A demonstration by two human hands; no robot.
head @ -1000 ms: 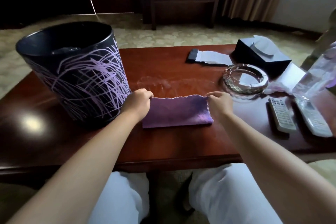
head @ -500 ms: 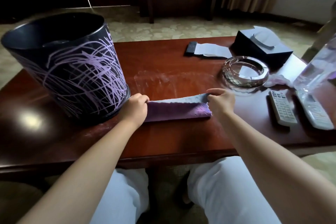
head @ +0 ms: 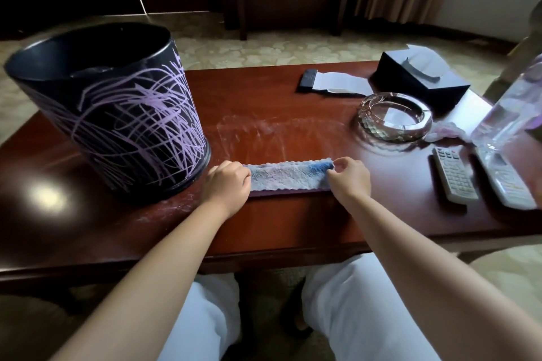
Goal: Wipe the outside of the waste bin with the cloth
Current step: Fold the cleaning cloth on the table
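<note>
Both hands, left hand (head: 227, 182) and right hand (head: 349, 177), pinching its ends, have just folded the cloth (head: 289, 177) narrower; bin (head: 117, 114) wiping comes next.

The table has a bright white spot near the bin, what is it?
In the head view, that spot is glare, light bouncing off the shiny table; the waste bin leans because the wide lens bends edges; the bottle at right looks blurry.

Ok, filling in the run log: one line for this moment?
phase: folding cloth | left hand: grips left end | right hand: pinches right end | waste bin: upright, untouched
</note>
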